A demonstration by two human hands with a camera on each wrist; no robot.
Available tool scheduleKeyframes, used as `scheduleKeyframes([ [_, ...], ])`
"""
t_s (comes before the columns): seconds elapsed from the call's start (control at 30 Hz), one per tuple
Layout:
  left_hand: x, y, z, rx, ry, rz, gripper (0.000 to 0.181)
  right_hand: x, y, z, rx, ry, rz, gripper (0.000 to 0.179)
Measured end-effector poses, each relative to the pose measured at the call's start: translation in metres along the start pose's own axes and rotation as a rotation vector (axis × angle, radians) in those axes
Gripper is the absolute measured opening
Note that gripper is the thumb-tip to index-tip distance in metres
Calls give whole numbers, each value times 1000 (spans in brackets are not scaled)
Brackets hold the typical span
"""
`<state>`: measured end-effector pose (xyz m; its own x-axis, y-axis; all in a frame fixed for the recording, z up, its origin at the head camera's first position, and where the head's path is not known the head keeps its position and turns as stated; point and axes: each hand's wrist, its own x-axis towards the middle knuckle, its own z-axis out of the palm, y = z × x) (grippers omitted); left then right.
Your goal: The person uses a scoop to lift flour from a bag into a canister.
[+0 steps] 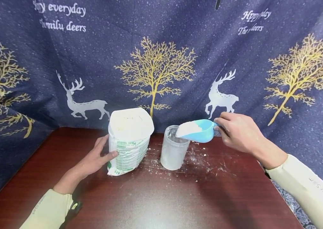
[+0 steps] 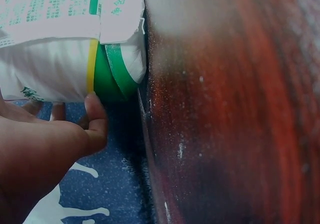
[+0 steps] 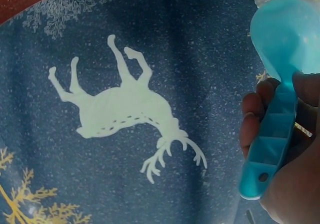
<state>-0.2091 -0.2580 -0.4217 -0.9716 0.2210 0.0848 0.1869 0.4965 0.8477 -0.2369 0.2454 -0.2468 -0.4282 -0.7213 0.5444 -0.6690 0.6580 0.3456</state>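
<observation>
My left hand (image 1: 92,160) touches the left side of a white bag (image 1: 131,152) with green print, its thumb (image 2: 96,112) against the lower part. The bag stands upright with its top open and pale contents inside. My right hand (image 1: 240,132) grips the handle of a blue scoop (image 1: 205,135), fingers wrapped round it in the right wrist view. White powder (image 1: 189,128) heaps in the scoop, whose lip reaches over the rim of a clear jar (image 1: 172,156). The jar is upright, its wall cloudy; how much it contains I cannot tell.
White powder is scattered on the reddish-brown table (image 1: 150,197) around the jar. Behind it hangs a dark blue cloth (image 1: 175,19) printed with trees and deer. The table's right edge runs below my right forearm.
</observation>
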Motion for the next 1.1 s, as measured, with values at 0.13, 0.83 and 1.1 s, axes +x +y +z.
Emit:
scheduleKeyframes([
  [0.13,0,0,0,-5,-2,7,97,5,1,-2,-15,-22,-10,7],
  [0.83,0,-1,-1,-19,0,24,95,26,0,-7,-42,-87,-103,17],
  [1.1,1,0,0,1,3,24,97,34,-2,-10,-61,-105,-150,16],
])
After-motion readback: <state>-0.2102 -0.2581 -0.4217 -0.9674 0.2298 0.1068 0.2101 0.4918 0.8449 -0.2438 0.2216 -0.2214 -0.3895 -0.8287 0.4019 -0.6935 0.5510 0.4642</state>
